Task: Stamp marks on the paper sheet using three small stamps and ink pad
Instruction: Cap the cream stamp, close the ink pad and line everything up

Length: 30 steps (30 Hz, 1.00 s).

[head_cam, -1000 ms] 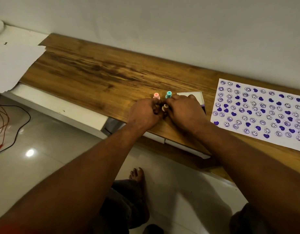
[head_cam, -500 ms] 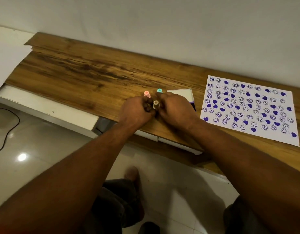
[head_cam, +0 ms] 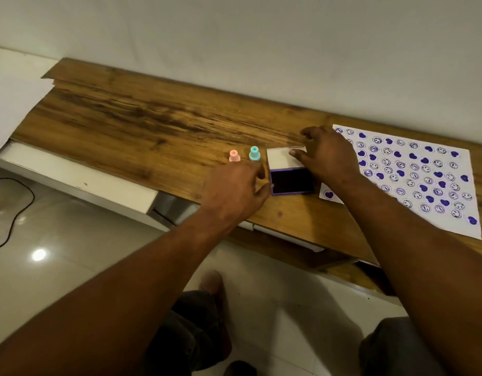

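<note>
The purple ink pad (head_cam: 292,181) lies open on the wooden shelf (head_cam: 142,123), its clear lid (head_cam: 280,158) folded back flat. My right hand (head_cam: 328,156) has its thumb on the lid and its fingers over the lid's far edge. My left hand (head_cam: 234,192) rests at the pad's left side, its thumb touching the base's edge. A pink stamp (head_cam: 234,156) and a teal stamp (head_cam: 254,154) stand upright just left of the lid. No third stamp is visible. The paper sheet (head_cam: 463,161), covered in purple hearts and smiley marks, lies to the right, partly under my right forearm.
The white wall runs right behind the shelf. A white sheet (head_cam: 11,104) lies at the far left. Below the shelf's front edge there are glossy floor tiles, a cable (head_cam: 20,213) and my knees and foot.
My hands, which were bunched together over a small cream stamp, have parted. The right one moved onto the lid and the pad's dark ink surface now shows. The cream stamp is out of sight.
</note>
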### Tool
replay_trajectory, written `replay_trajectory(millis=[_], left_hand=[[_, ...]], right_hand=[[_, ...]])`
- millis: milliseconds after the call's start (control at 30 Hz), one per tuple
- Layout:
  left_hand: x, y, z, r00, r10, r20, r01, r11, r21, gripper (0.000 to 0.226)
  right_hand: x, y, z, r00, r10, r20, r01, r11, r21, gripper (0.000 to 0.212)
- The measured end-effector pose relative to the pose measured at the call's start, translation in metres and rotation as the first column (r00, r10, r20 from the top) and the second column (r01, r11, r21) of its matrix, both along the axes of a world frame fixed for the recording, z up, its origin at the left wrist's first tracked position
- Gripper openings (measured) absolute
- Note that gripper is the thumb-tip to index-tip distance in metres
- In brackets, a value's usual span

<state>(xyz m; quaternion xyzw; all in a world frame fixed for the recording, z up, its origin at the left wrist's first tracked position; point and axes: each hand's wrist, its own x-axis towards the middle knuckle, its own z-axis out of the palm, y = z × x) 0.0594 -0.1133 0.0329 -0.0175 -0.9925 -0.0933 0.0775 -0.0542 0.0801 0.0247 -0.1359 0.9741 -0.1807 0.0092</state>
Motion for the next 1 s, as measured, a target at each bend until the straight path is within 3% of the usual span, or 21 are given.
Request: replay_trajectory(millis=[200, 400, 1000], left_hand=[[0.008, 0.015, -0.020, 0.989, -0.090, 0.114, 0.086, 0.995, 0.045, 0.036], [0.006, 0.015, -0.031, 0.998, -0.041, 0.047, 0.033, 0.987, 0.155, 0.031], [0.007, 0.021, -0.036, 0.999, -0.033, 0.041, 0.025, 0.984, 0.176, 0.033]], right_hand=[[-0.008, -0.002, -0.009, 0.998, 0.044, 0.046, -0.045, 0.999, 0.018, 0.049], [-0.012, -0.002, -0.018, 0.994, 0.111, 0.013, -0.111, 0.994, -0.012, 0.037], [-0.012, -0.003, -0.026, 0.998, 0.064, 0.012, -0.064, 0.997, -0.049, 0.024]])
